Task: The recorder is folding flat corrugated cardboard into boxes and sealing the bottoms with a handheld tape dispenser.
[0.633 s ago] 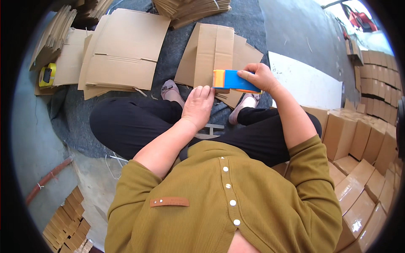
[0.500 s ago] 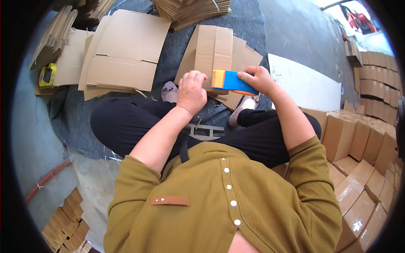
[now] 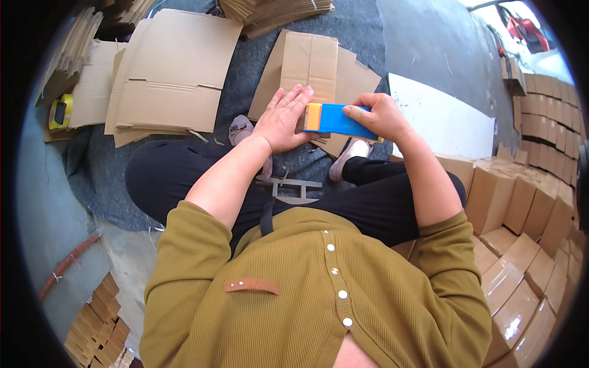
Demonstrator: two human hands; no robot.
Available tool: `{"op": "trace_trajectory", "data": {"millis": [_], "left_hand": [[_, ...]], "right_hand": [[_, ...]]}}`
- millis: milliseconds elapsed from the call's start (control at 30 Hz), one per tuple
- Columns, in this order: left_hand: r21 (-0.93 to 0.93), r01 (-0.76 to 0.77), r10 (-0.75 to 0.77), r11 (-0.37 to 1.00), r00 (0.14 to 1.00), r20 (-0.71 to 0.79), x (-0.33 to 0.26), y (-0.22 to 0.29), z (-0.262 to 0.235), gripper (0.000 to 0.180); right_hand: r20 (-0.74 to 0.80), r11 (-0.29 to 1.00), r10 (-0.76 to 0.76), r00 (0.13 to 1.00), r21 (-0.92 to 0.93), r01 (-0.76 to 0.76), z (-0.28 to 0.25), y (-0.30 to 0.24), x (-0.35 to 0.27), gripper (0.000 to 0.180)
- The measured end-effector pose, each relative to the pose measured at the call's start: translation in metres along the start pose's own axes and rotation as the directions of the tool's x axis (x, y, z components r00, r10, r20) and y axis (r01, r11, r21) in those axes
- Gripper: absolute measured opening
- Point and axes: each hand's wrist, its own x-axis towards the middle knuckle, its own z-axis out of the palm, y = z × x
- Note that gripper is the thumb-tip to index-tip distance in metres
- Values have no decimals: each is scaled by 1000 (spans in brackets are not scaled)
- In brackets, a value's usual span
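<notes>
Right grip (image 3: 383, 116): clenched around the right end of the blue-and-orange tape dispenser (image 3: 343, 119), thumb on top. Left grip (image 3: 282, 122): released, fingers extended, laid over the near-left edge of the brown carton (image 3: 310, 58); can't tell how hard it presses.

Dispenser is at the carton's near end, between the two grips, orange end pointing left. Looks like rigid, smooth plastic: probably light, doesn't flex, maybe a bit slick. Best hold is the blue body, as now; keep fingers off the orange end, any cutting edge is likely there.

Carton lies in front of the feet on loose flat cardboard sheets (image 3: 363, 76). Should be light, stiff along the folds, soft mid-panel; dents if squeezed. Hold by edges or with a flat palm. Matte surface, straight seam lengthwise on top.

Around: flat slotted cardboard stack (image 3: 175, 64) on the left, yellow tape roll (image 3: 61, 112) past it, fuzzy dark floor cloth (image 3: 245, 67) underneath, smooth white sheet (image 3: 438, 113) on the right.
</notes>
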Motion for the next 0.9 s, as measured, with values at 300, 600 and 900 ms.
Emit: {"op": "trace_trajectory", "data": {"millis": [300,600,900], "left_hand": [[263,-21,-3,964,996,91,0,4,2,104],[355,-19,-31,934,990,135,0,6,-1,91],[146,76,-79,986,997,18,8,-6,12,55]], "right_hand": [[162,990,62,985,-137,-40,-32,0,-7,53],[131,960,144,981,-258,-107,-106,57,-44,47],[31,983,47,998,-179,-41,-123,2,-85,38]]}}
